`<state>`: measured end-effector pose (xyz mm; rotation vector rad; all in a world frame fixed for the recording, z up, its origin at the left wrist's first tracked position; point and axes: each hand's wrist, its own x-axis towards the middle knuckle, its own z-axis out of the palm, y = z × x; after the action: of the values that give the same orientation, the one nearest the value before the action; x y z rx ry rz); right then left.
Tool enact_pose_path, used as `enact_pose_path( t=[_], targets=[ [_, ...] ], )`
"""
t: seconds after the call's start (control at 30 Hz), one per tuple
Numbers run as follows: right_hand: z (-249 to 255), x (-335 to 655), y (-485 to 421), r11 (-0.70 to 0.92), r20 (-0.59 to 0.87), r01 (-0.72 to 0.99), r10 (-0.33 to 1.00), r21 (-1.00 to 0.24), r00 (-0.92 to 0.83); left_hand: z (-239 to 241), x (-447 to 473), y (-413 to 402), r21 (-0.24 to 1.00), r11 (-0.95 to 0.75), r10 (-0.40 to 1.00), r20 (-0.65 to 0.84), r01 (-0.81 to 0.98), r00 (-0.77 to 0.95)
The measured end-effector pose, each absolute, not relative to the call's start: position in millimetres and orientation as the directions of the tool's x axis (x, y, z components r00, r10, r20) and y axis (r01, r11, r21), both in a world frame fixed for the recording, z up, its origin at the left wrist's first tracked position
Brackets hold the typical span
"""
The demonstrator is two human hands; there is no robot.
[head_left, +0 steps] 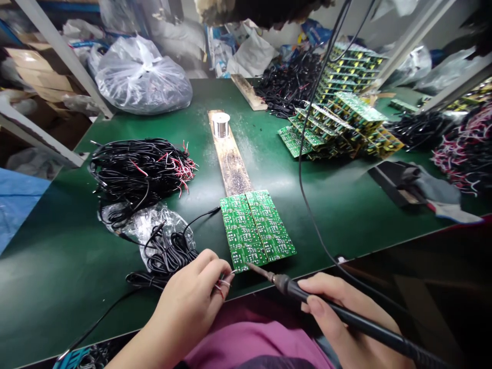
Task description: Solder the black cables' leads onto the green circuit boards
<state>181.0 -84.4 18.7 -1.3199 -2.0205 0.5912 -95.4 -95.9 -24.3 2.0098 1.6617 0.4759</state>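
Head view: right grip [330, 307] clenched a soldering iron [286, 285], its tip [249, 265] near the circuit board [255, 230]; left grip [188, 305] pinched wires [224, 283].

The rear of the soldering iron [346, 312] runs off the picture's lower edge. The left hand [184, 307] hides most of the wires [222, 283] it pinches (only short red-and-bare ends show). Markings on the circuit boards [255, 230] are too small to read. The wire bundle [465, 148] is cut off at right; the dark object [261, 7] overhead is cut off at top and cannot be identified.
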Motion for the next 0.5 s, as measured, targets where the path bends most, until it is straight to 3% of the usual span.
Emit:
enact_pose_path(
  t=[0.17,0.3,0.5],
  targets=[
    [14.5,149.8,-71.6,0.507,0.386,0.496,0.861,-0.705,-0.331,-25.3,-96.1,-100.6,0.624,-0.155,0.98,-0.002,0.766,0.2],
    [12.3,123.6,-58.3,0.551,0.415,0.354,0.821,-0.756,-0.391,-24.2,-91.5,-96.3,0.593,-0.123,0.987,-0.012,0.796,0.161],
    [24.6,145.9,-65.7,0.546,0.386,0.503,0.835,-0.67,-0.392,-22.3,-87.9,-91.6,0.539,-0.073,0.989,-0.071,0.839,0.132]
  ],
)
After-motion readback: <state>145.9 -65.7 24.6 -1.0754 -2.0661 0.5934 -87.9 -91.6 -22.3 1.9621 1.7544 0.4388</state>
